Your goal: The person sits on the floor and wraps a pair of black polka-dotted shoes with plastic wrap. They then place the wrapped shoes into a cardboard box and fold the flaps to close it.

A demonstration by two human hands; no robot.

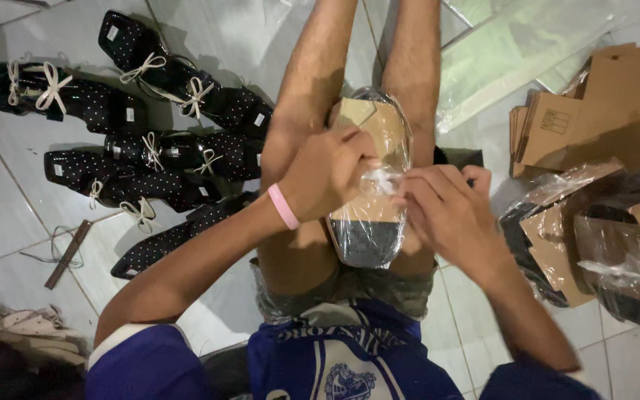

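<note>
A shoe on a brown cardboard insert, wrapped in clear plastic, lies between my knees on my lap. My left hand, with a pink band at the wrist, grips the wrapped shoe at its middle from the left. My right hand pinches the bunched clear plastic at the same spot from the right. Both hands meet over the knot of plastic. The black heel end of the shoe shows below my fingers.
Several black dotted shoes with cream bows lie on the white tile floor at left. Wrapped shoes and flat brown cardboard pieces are piled at right. A wooden stick lies at lower left. A clear plastic sheet lies at the top right.
</note>
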